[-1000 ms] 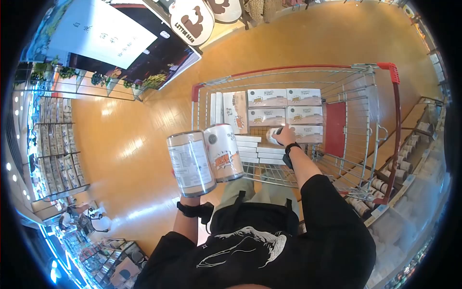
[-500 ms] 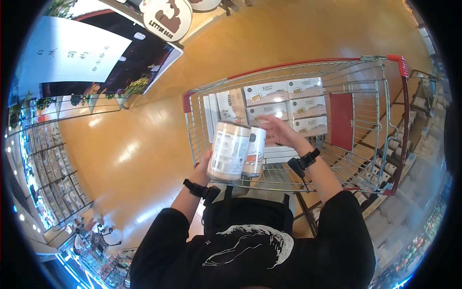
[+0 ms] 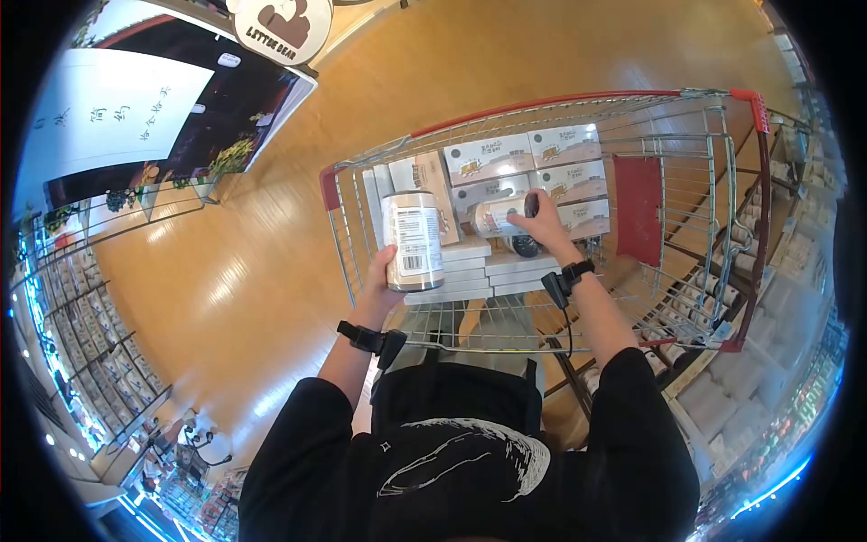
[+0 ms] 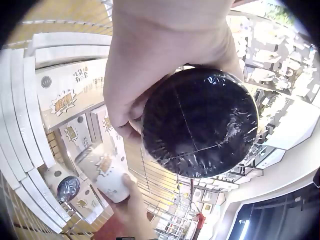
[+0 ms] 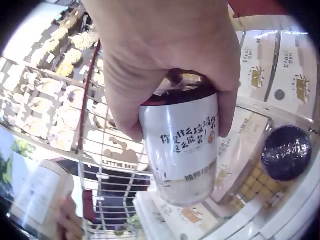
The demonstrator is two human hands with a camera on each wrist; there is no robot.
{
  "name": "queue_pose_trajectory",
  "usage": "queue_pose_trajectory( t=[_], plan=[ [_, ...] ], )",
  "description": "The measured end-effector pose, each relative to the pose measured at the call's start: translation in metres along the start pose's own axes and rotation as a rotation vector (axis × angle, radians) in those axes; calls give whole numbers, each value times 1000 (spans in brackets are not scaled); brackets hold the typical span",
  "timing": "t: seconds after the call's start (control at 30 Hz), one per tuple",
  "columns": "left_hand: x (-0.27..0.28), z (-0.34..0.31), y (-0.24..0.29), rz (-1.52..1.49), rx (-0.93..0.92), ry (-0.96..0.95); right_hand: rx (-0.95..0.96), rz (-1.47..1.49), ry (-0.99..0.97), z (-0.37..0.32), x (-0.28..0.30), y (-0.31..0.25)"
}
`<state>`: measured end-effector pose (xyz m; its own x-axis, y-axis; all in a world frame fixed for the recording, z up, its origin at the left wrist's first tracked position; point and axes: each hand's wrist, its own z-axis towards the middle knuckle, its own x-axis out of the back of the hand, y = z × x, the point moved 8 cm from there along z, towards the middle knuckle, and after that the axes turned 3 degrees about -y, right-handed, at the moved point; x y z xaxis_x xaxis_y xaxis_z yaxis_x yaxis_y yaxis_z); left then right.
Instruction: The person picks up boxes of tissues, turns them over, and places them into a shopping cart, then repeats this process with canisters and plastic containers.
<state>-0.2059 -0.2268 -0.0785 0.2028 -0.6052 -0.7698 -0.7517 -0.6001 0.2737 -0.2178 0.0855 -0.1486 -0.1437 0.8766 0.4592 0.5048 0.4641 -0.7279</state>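
Note:
My left hand grips an upright wrapped canister with a barcode label, over the cart's left part. Its dark round end fills the middle of the left wrist view. With fingers and thumb around the dark end, my right hand holds a second canister, which lies nearly sideways over the boxes in the head view. Just below it, a third canister sits in the gap among the boxes, dark end up. Printed white and beige boxes fill much of the shopping cart.
Flat white boxes are stacked along the cart's near side. A red panel stands at the cart's right. Shelves of canisters line the right, and a display with a bear sign stands at the upper left.
One of the two canisters at my left hand has passed to my right hand, now over the boxes. The canister my right hand held earlier sits in the cart, released.

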Motion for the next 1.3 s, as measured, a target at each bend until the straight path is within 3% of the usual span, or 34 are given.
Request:
queue_pose_trajectory(
  t=[0.07, 0.33, 0.4, 0.5, 0.6, 0.83, 0.9, 1.03, 1.3],
  plan=[
    [0, -5, 1, -10, -5, 20, 16, -183, 7, -5, -9, 1],
    [12, -17, -10, -97, -58, 20, 54, -331, 73, -21, -20, -6],
    [14, -19, -11, 55, -50, 63, 99, -475, 152, -25, -23, -15],
    [16, -22, -16, 15, -42, 76, 171, -594, 18, -27, -46, -21],
    [12, -22, -18, 45, -28, 61, 233, -761, 17, -31, -71, -15],
    [-4, -25, -13, -32, -38, 50, 35, -710, -97, -29, -61, -17],
    [6, -22, -15, 102, -14, 34, -75, -750, -130, -28, -59, -15],
    [10, -20, -17, 118, 20, 51, -18, -786, -64, -31, -64, -16],
    [12, -20, -10, 77, -47, 34, -203, -773, -155, -37, -50, -34]
  ],
)
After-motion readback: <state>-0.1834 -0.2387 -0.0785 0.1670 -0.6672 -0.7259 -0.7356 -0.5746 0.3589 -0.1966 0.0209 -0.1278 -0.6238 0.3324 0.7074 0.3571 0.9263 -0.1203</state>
